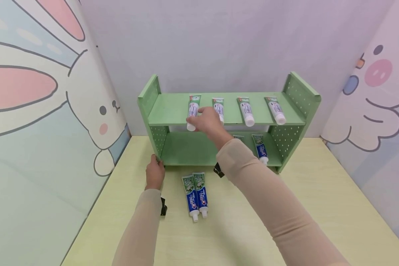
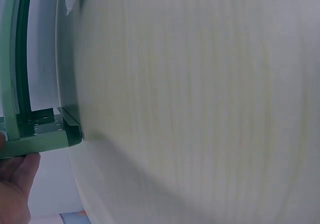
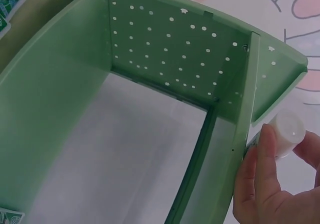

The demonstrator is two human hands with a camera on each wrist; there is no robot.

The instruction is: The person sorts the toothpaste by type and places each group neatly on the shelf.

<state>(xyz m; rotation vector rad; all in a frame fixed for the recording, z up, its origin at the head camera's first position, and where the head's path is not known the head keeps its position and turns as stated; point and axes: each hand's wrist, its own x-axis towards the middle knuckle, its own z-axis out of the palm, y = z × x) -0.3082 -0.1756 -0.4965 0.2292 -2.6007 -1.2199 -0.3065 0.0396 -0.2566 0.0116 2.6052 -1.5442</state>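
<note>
My right hand (image 1: 207, 121) pinches the leftmost white-and-green toothpaste tube (image 1: 193, 109) by its cap end, on the upper level of a green two-tier shelf (image 1: 176, 107). In the right wrist view its white cap (image 3: 290, 129) sits between thumb and fingers, at the board's front edge. At the shelf's lower left corner, my left hand (image 1: 155, 173) holds the side panel; the left wrist view shows fingers (image 2: 26, 174) against the panel's edge (image 2: 45, 143). Two blue-and-green toothpaste tubes (image 1: 190, 195) lie side by side on the table before the shelf.
Three more white tubes (image 1: 246, 111) lie spaced along the upper level. On the lower level, a blue-and-green tube (image 1: 261, 148) lies at right, and another tube (image 1: 238, 137) is mostly behind my right arm. Walls with cartoon animals flank the pale wooden table (image 1: 319, 207).
</note>
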